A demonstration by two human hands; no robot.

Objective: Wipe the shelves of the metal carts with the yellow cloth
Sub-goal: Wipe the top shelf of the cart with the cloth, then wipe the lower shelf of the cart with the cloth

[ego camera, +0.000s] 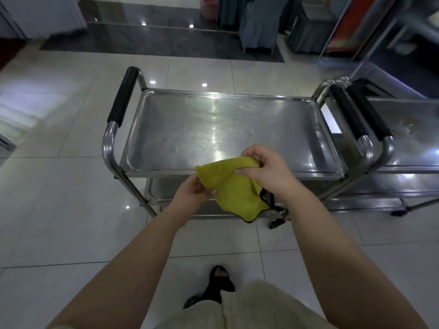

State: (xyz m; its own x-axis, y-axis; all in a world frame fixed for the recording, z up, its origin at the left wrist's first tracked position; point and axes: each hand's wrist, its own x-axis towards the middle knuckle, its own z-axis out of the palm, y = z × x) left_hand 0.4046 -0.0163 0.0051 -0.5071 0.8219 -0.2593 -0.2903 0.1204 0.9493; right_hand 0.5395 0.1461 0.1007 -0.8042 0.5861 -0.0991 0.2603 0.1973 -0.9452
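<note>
- The yellow microfibre cloth with black edging (234, 188) is held in the air in front of the near edge of the top shelf (213, 129) of the stainless steel cart with black handle grips (114, 148). It touches no shelf.
- The left hand (193, 191) pinches the cloth's left corner between thumb and fingers. The right hand (263, 168) grips its upper edge, fingers curled closed over the fabric. Both hands are grasping the cloth; neither is free.
- Judgement: the step in hand is arranging or folding the cloth into a pad, before it goes onto the metal.
- The lower part of the cloth hangs loose below the hands, near a dark item beneath the right wrist that I cannot identify. The hanging part should be gathered in, so no loose end drags.
- The top shelf is bare and shows faint streaks under the ceiling-light glare. To do it well, lay a flat, even pad at one near corner and work in overlapping passes toward the far edge, running into the raised rim and rounded corners where residue is likely to collect.
- A lower shelf (164, 186) shows beneath the near edge, largely hidden. It needs the same treatment.
- A second metal cart (403, 138) stands just beside the first on the right, handles nearly touching. Its shelves also fall under the task.
- Risk: on the glossy tiled floor (59, 210) the cart may roll under pressure. One hand on the handle would steady it.
</note>
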